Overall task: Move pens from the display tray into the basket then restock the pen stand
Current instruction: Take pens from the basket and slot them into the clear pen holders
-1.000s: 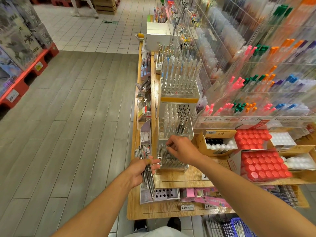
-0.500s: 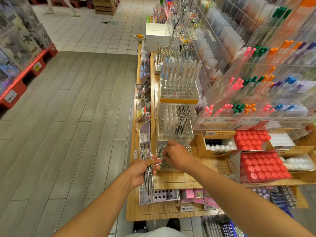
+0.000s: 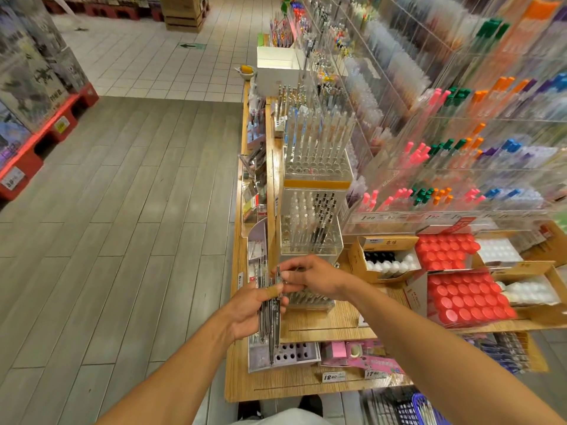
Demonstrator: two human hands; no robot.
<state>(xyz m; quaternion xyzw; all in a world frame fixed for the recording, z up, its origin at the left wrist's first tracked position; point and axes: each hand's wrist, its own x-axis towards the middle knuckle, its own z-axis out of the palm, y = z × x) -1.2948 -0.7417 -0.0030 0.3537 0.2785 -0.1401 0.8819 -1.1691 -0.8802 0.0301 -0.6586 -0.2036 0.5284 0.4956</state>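
Gripping a bundle of slim pens [image 3: 270, 314], the left hand [image 3: 250, 314] has its fingers and thumb curled round their middles, so the bundle stands roughly upright, tips pointing down toward 6 o'clock. The pens look silver-grey and see-through with dark barrels; finer detail is too blurred to tell. At 2 o'clock from that hand, the right hand [image 3: 313, 279] pinches the top of one pen [image 3: 278, 276] between thumb and forefinger, its other fingers loosely curled, holding that pen against the bundle. Just behind the hands, at 12 o'clock, sits the clear display tray [image 3: 310, 299] with more pens lying in it, on the wooden counter [image 3: 322, 325]. Below the bundle, at 6 o'clock, a pale pen stand [image 3: 291, 352] shows rows of dark round holes. A blue basket [image 3: 422, 407] peeks in at the bottom edge, toward 5 o'clock, under the counter.
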